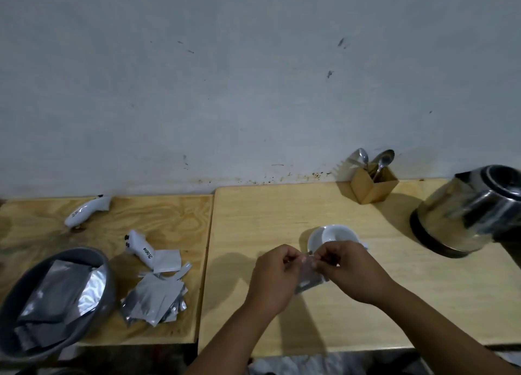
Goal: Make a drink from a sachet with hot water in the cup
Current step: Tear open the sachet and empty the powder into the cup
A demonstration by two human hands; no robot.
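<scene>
A small silver sachet (309, 279) hangs between my two hands, just in front of a white cup (335, 235) on its white saucer (313, 241). My left hand (275, 279) pinches the sachet's top edge from the left. My right hand (348, 270) pinches the same top edge from the right. The lower half of the sachet shows below my fingers; its top is hidden by them. A steel electric kettle (462, 208) with a black base stands at the right of the table.
A cardboard holder with two spoons (373, 183) stands by the wall. On the left table a grey bowl (107, 267) holds silver sachets, with a pile of flat silver sachets (155, 301) beside it and two white handheld devices (86, 210) (139, 248).
</scene>
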